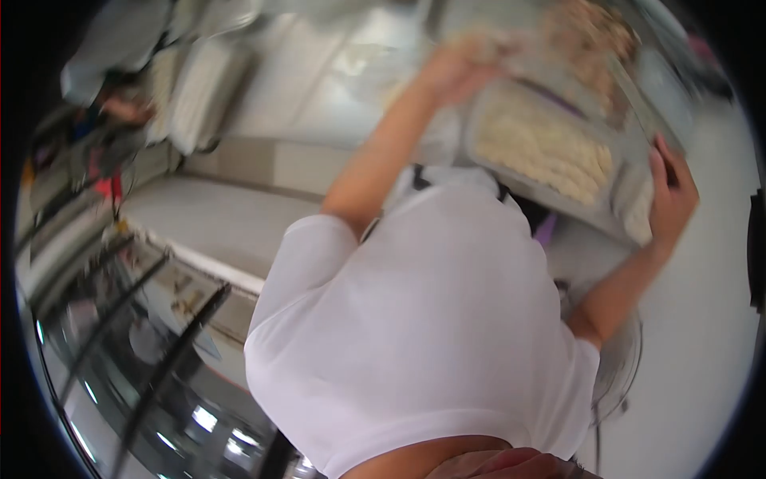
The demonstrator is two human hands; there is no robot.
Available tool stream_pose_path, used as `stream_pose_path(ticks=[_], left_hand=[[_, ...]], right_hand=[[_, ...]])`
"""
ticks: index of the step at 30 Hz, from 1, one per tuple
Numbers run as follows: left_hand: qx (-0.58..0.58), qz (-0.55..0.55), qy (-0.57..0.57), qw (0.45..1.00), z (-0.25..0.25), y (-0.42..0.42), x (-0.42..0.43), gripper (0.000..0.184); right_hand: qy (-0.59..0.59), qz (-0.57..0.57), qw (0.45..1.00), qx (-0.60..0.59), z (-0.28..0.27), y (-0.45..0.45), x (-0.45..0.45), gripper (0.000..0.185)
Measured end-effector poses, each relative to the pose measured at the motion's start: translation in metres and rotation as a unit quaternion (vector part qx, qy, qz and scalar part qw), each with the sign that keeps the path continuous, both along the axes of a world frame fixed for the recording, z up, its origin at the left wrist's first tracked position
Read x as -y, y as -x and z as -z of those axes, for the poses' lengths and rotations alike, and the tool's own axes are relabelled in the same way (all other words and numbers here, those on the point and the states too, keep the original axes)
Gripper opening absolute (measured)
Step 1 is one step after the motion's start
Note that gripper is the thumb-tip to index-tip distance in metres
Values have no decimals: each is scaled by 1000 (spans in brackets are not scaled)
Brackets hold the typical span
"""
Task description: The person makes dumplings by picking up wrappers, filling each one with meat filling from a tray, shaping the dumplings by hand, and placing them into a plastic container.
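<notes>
While a pale-filled tray (pixel 531 189) lies between hands, brown heap (pixel 592 40) beyond: left hand (pixel 461 70) blurred, fingers unreadable; right hand (pixel 674 191), fingers curled, hold unclear.

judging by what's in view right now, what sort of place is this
Probably a food-preparation kitchen: there is a tray of pale, dough-like pieces, and beside it a blurred pinkish-brown heap that may also be food.
</notes>
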State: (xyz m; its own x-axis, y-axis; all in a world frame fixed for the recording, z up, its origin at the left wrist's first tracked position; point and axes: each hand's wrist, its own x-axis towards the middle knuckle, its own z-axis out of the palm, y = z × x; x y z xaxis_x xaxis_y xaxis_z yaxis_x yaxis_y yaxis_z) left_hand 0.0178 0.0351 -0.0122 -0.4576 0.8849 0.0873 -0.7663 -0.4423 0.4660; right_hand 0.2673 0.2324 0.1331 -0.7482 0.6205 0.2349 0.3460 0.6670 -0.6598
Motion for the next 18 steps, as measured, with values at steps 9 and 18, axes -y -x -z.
stream_pose_path(ticks=[9,18], left_hand=[[133,12,-83,988,22,-10,-31,48],[-442,53,305,842,37,-47,-44,24]], right_hand=[[183,101,975,-79,56,-52,18,27],[205,215,950,-90,79,-93,34,29]])
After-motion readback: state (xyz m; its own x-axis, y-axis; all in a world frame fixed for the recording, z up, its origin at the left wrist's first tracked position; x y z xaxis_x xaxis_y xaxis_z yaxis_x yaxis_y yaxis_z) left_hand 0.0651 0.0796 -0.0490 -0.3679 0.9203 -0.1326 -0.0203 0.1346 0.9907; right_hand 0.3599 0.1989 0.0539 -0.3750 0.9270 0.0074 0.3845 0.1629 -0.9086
